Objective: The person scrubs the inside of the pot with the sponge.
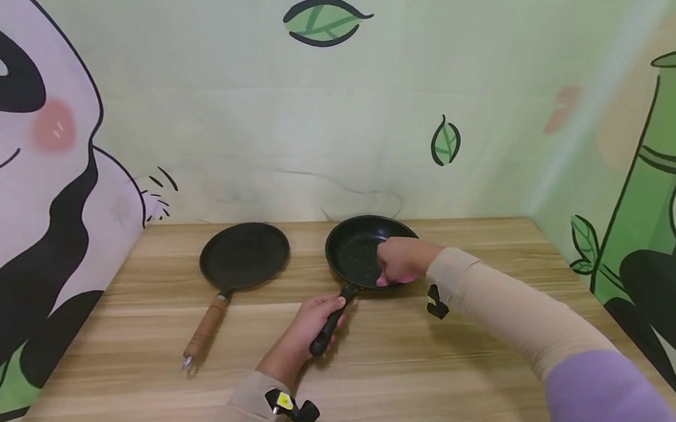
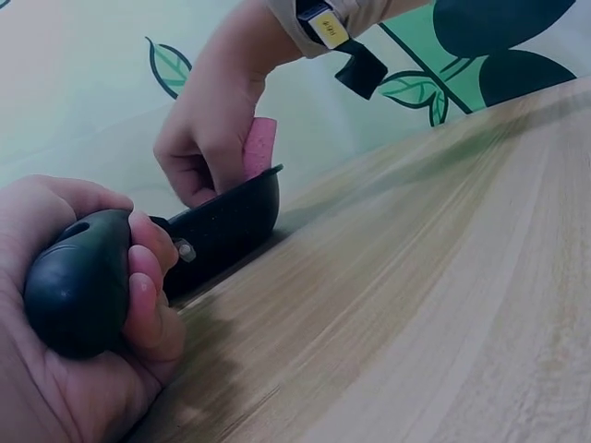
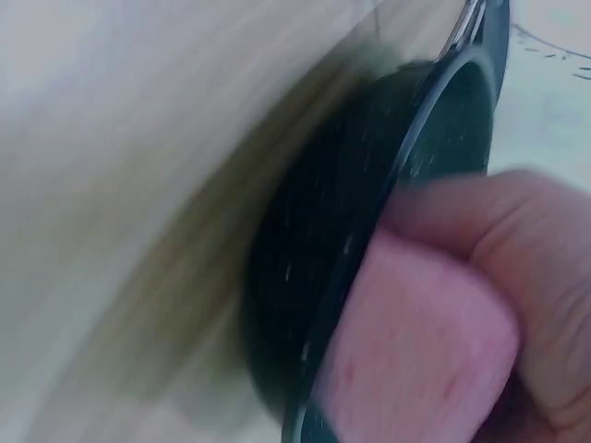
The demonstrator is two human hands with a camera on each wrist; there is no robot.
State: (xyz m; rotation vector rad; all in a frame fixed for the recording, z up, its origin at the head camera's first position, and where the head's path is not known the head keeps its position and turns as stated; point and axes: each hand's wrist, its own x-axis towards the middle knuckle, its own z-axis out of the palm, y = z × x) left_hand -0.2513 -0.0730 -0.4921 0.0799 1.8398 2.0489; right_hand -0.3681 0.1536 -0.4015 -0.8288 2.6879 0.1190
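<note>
A black frying pan (image 1: 351, 252) stands on the wooden table, its handle slanting toward me. My left hand (image 1: 319, 317) grips that black handle (image 2: 78, 286), fingers curled round it. In my right hand (image 1: 406, 258) is a pink sponge (image 3: 420, 346), pinched between thumb and fingers. The right hand reaches down inside the pan, at its right side, and the sponge lies against the inner wall near the rim. In the head view most of the sponge is hidden beneath the hand. The right wrist view is blurred.
To the left lies a flat black griddle pan (image 1: 245, 255) with a wooden handle (image 1: 205, 329). Behind the wooden table (image 1: 392, 367) rises a wall (image 1: 224, 115) printed with a panda, leaves and bamboo. Small black devices are strapped to both wrists.
</note>
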